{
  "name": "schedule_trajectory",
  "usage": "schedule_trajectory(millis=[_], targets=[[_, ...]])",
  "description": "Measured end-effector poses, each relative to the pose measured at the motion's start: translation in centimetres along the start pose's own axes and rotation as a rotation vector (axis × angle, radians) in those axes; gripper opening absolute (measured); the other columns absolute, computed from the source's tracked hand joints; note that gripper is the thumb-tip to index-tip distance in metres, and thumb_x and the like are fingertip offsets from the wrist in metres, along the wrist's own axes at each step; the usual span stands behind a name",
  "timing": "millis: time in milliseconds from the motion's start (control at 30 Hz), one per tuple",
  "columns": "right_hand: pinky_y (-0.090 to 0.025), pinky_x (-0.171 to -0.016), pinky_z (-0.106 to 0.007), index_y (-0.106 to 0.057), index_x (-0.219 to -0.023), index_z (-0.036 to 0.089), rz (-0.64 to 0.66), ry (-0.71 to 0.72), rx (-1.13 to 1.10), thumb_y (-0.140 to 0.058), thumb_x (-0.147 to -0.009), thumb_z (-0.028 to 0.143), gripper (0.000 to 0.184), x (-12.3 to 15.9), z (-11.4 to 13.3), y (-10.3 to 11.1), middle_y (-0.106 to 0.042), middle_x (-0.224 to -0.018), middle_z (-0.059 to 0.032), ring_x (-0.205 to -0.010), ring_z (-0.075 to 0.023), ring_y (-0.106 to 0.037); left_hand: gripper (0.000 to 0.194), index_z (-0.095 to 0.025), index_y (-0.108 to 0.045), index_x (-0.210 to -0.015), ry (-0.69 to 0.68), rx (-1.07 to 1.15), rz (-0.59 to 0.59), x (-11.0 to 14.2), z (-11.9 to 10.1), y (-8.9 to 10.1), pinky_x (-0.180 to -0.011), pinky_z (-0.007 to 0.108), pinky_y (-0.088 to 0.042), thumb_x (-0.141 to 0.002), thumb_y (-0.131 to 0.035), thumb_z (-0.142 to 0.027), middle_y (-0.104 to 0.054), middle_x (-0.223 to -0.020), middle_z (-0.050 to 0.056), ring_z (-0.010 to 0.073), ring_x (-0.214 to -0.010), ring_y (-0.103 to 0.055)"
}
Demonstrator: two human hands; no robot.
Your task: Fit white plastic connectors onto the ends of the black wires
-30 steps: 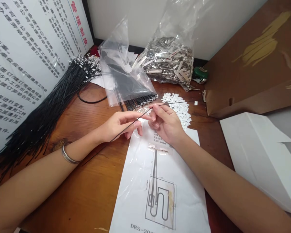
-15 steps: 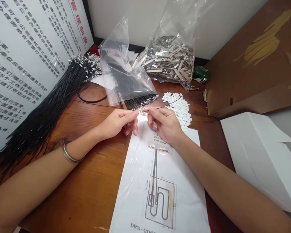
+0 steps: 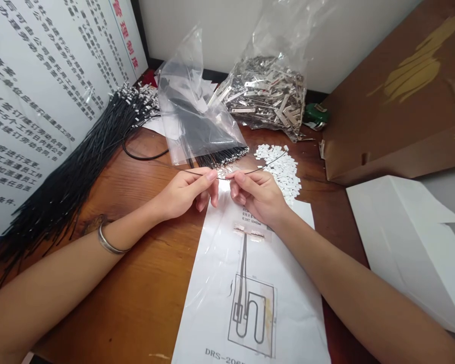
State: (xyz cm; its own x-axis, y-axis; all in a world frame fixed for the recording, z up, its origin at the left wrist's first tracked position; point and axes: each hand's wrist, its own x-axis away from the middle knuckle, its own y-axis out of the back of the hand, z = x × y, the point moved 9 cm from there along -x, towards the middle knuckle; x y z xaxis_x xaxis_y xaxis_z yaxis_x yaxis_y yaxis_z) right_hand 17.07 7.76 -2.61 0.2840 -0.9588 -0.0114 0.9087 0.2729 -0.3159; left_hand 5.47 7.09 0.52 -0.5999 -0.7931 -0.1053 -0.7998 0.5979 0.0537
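Note:
A thin dark wire (image 3: 222, 178) runs between my two hands above the top of a printed drawing sheet (image 3: 208, 283). My left hand (image 3: 193, 189) pinches it between thumb and forefinger, and its end sticks out past my fingers to the left. With a like pinch, my right hand (image 3: 252, 192) holds the wire on the other side; the rest extends up and right over a pile of small white pieces (image 3: 282, 167). Whether anything small sits on the wire under my fingertips, I cannot make out. Just behind the hands lie black wires with metal ends (image 3: 229, 155), partly inside a clear plastic bag (image 3: 205, 126).
A long bundle of black wires (image 3: 83, 146) with white ends leans along the left board. At the back stands a bag of flat metal pieces (image 3: 265, 93) beside a green tape measure (image 3: 316, 116). A brown box (image 3: 387, 116) and a white folded carton (image 3: 405, 242) take up the right side.
Both hands stay nearly in place, pinching the wire. The stretch between the fingertips now sags slightly lower, and the whole view has shifted a little.

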Motion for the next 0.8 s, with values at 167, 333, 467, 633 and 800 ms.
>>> schedule_trajectory(millis=[167, 333, 467, 633, 800], targets=[[-0.024, -0.040, -0.024, -0.081, -0.082, 0.023, -0.078, 0.011, 0.050, -0.079, -0.075, 0.052, 0.029, 0.0, -0.1, 0.5, -0.057, -0.055, 0.0035, -0.041, -0.0046, -0.040, 0.046, -0.016, -0.060, -0.066, -0.193, -0.441, 0.016, 0.7, -1.7, -0.2, -0.053, 0.021, -0.039, -0.101, -0.044, -0.041, -0.060, -0.058, 0.000, 0.0081, -0.051, -0.050], [-0.028, -0.041, -0.025, -0.081, -0.077, 0.021, -0.028, 0.063, 0.232, -0.077, -0.075, 0.056, 0.035, 0.3, 0.7, -0.4, -0.057, -0.054, 0.0028, -0.044, -0.0059, -0.041, 0.041, -0.016, -0.064, -0.075, -0.263, -0.543, 0.121, 1.0, -1.5, -1.2, -0.058, 0.020, -0.043, -0.102, -0.041, -0.037, -0.067, -0.064, 0.001, 0.0089, -0.056, -0.058], [-0.029, -0.042, -0.025, -0.081, -0.085, 0.023, -0.007, 0.073, 0.260, -0.075, -0.077, 0.055, 0.034, 0.4, 0.8, -0.7, -0.057, -0.053, 0.0040, -0.043, -0.0055, -0.041, 0.047, -0.016, -0.064, -0.072, -0.202, -0.459, 0.025, 0.9, -1.4, -0.4, -0.056, 0.021, -0.043, -0.103, -0.037, -0.040, -0.066, -0.061, 0.001, 0.0090, -0.053, -0.057], [-0.028, -0.042, -0.024, -0.078, -0.099, 0.025, -0.004, 0.058, 0.214, -0.076, -0.079, 0.050, 0.032, 0.5, 0.5, -0.5, -0.061, -0.057, 0.0048, -0.044, -0.0048, -0.042, 0.055, -0.018, -0.058, -0.064, -0.217, -0.194, -0.521, 1.2, -1.9, 5.0, -0.042, 0.025, -0.034, -0.099, -0.040, -0.056, -0.061, -0.055, 0.001, 0.0080, -0.041, -0.046], [-0.028, -0.042, -0.025, -0.078, -0.093, 0.024, 0.025, 0.040, 0.212, -0.073, -0.082, 0.047, 0.026, 0.6, 0.4, -0.7, -0.063, -0.059, 0.0037, -0.045, -0.0047, -0.043, 0.045, -0.023, -0.050, -0.086, -0.247, 0.254, -1.246, 4.1, -0.3, 12.9, -0.035, 0.025, -0.023, -0.101, -0.031, -0.061, -0.065, -0.066, -0.004, 0.0068, -0.034, -0.036]])
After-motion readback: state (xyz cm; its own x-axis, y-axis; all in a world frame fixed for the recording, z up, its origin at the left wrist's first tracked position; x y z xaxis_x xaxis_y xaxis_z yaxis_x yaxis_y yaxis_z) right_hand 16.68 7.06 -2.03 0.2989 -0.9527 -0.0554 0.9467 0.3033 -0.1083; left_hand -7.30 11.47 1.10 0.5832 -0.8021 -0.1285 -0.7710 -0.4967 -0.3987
